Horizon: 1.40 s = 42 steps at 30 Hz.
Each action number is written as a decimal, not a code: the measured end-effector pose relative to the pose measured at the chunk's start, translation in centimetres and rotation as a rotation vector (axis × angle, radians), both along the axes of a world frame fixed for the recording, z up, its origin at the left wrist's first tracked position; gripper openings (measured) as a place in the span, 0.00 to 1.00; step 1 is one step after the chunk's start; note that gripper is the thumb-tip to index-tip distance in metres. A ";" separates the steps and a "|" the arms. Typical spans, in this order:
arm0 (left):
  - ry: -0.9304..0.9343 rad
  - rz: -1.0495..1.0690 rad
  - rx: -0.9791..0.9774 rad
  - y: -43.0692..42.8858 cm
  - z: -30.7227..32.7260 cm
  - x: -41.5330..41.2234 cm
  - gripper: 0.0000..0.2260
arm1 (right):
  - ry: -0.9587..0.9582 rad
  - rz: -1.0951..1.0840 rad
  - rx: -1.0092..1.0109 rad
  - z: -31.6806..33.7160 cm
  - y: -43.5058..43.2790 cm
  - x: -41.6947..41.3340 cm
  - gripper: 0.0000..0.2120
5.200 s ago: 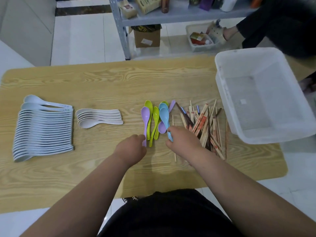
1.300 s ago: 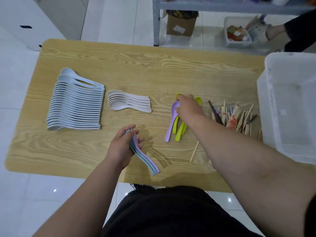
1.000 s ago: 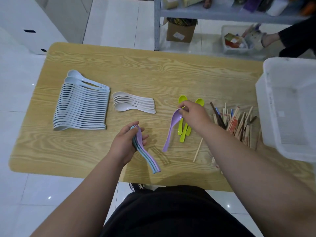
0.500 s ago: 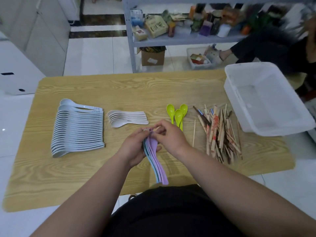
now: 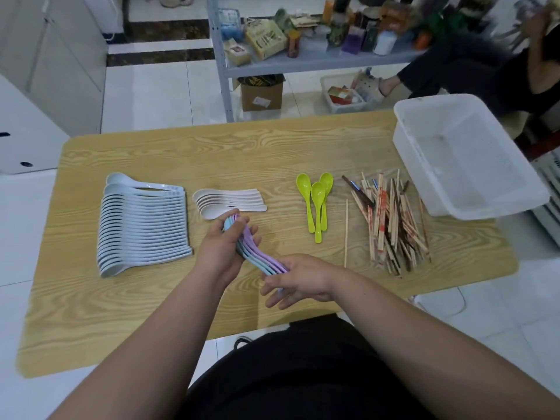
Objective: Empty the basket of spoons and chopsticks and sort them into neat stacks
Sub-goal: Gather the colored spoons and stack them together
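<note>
I've got the pastel spoons (image 5: 263, 262) in hand above the counter's (image 5: 272, 153) near edge, about mid-width. They're smooth plastic, purple and blue, nested; exact count unclear. Left grip (image 5: 219, 250) is clamped round the bowl end. Right grip (image 5: 298, 278) has its fingers apart and straight, touching the handle tips.

Three lime green spoons (image 5: 316, 201) lie loose, right of centre. A nested stack of cream spoons (image 5: 230, 200), roughly five, sits left of centre. A long shingled row of pale blue-white spoons (image 5: 142, 222), too many to count, runs near the left edge; the handle print is unreadable.

The chopsticks (image 5: 391, 225) are a jumbled pile of wood, some paper-sleeved with illegible red print, near the right edge, with one lone chopstick (image 5: 346, 231) beside them. The basket (image 5: 424, 177) is white translucent plastic, rectangular, overhanging the far right corner. Counter is wood-grain with rounded corners.
</note>
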<state>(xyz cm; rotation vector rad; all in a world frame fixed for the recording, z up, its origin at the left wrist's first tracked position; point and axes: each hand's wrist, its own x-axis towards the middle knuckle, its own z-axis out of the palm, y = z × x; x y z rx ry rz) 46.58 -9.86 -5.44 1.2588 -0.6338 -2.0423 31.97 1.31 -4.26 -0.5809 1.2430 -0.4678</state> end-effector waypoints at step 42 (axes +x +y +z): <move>-0.169 0.072 0.228 -0.5 -4.7 -6.1 0.14 | 1.123 0.236 -0.090 -9.5 -5.3 -13.3 0.23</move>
